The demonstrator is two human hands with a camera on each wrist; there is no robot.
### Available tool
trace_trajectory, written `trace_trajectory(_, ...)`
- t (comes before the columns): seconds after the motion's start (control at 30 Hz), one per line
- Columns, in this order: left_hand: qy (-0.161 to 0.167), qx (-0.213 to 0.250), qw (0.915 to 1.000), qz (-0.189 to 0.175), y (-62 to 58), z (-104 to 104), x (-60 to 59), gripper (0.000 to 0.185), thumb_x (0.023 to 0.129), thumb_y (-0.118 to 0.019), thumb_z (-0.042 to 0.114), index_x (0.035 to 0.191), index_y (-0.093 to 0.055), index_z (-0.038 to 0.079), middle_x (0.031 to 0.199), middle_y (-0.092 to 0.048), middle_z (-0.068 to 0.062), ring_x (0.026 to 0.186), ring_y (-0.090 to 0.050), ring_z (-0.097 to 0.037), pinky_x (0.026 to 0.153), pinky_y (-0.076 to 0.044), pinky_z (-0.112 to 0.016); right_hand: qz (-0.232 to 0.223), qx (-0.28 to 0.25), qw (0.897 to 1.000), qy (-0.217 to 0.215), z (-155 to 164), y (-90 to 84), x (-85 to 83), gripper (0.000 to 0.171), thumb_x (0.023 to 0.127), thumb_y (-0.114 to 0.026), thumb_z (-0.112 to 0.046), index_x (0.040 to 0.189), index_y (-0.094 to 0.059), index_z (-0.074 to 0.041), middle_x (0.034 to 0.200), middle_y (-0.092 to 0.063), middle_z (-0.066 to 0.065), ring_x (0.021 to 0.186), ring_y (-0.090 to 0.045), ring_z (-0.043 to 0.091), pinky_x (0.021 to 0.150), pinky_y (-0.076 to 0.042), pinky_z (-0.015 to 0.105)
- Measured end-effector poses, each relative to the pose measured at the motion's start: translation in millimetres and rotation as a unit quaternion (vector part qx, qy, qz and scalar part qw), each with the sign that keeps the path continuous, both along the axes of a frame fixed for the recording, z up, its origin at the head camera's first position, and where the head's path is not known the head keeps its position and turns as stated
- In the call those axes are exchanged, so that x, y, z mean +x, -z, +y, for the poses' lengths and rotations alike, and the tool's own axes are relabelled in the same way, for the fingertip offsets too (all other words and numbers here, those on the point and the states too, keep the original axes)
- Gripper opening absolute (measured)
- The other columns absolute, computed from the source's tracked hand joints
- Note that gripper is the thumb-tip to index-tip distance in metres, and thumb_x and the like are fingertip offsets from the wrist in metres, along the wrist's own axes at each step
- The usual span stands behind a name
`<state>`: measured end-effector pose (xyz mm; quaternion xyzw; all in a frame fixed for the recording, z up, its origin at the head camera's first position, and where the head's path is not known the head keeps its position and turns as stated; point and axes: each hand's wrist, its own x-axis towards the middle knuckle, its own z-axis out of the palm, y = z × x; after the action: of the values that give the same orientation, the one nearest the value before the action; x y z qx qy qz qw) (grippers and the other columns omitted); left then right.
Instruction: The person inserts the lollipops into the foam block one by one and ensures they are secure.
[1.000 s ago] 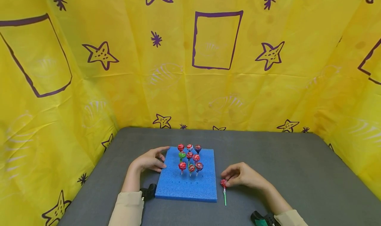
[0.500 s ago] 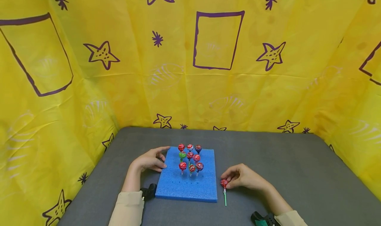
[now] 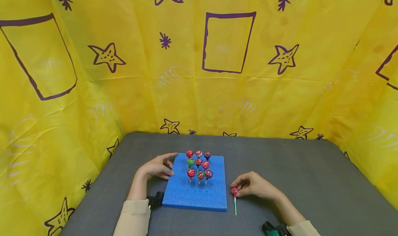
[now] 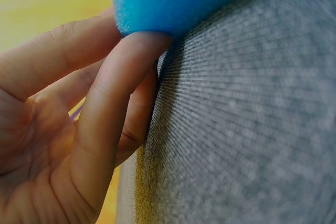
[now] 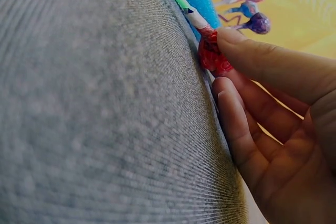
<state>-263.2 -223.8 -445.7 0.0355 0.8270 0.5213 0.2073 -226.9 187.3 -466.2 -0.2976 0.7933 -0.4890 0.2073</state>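
A blue foam board [image 3: 199, 199] lies on the table, with several wrapped lollipops [image 3: 200, 176] standing in rows toward its far half. Small holes dot the foam in front of them. My left hand [image 3: 157, 167] touches the board's left edge, thumb against the foam and index finger stretched to the far corner; the wrist view shows the thumb [image 4: 113, 98] right at the foam. To the right of the board, my right hand [image 3: 256, 186] pinches the head of a red lollipop [image 5: 211, 53] between thumb and fingers. Its green stick [image 3: 235, 208] points toward me, low along the table.
The table [image 3: 295, 173] has a dark grey cloth surface. Yellow fabric [image 3: 230, 104] printed with purple stars rises at the back and both sides. A black band [image 3: 155, 199] sits on the left wrist, another [image 3: 275, 229] on the right.
The right hand has dipped very slightly, still pinching the red lollipop. The left hand and the board stay where they were.
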Motion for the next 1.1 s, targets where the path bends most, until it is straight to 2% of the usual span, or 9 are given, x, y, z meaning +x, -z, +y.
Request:
trace_trajectory(0.47,0.008,0.007,0.9999,-0.001,-0.9,-0.1,0.2,0.08,0.081,-0.075,0.001,0.151,-0.037,0.009,0.096,-0.053,-0.011,0.071,-0.062,-0.016,0.063,-0.062,-0.03,-0.002,-0.012,1.0,0.01,0.1,-4.7,0.6,0.027,0.087,-0.075,-0.017,0.109,-0.073,-0.002,0.103,-0.075,0.016,0.086,-0.069,0.004,0.076,-0.058,0.02)
trace_trajectory(0.63,0.004,0.005,1.0,-0.002,-1.1,0.1,0.9,0.079,0.082,-0.074,0.001,0.151,-0.037,0.01,0.096,-0.054,-0.011,0.072,-0.063,-0.017,0.063,-0.062,-0.03,0.009,-0.012,1.0,0.025,1.0,-8.3,-1.3,0.027,0.087,-0.074,-0.017,0.11,-0.072,-0.001,0.101,-0.075,0.015,0.084,-0.069,0.004,0.074,-0.057,0.019)
trace_trajectory(0.87,0.003,0.003,1.0,-0.002,-1.9,0.1,2.1,0.079,0.082,-0.073,0.0,0.151,-0.037,0.01,0.096,-0.055,-0.012,0.073,-0.064,-0.017,0.063,-0.062,-0.03,0.048,-0.036,0.997,0.055,-4.0,-11.3,-5.3,0.03,0.086,-0.075,-0.017,0.11,-0.071,0.001,0.099,-0.074,0.016,0.081,-0.07,0.005,0.072,-0.059,0.021)
trace_trajectory(1.1,-0.004,-0.001,1.0,-0.004,-2.1,0.9,1.5,0.079,0.081,-0.075,0.001,0.151,-0.038,0.011,0.096,-0.054,-0.011,0.072,-0.063,-0.017,0.063,-0.062,-0.03,0.098,-0.093,0.986,0.094,-18.6,-12.5,-7.8,0.032,0.084,-0.077,-0.013,0.11,-0.07,0.006,0.104,-0.07,0.022,0.088,-0.071,0.009,0.077,-0.061,0.022)
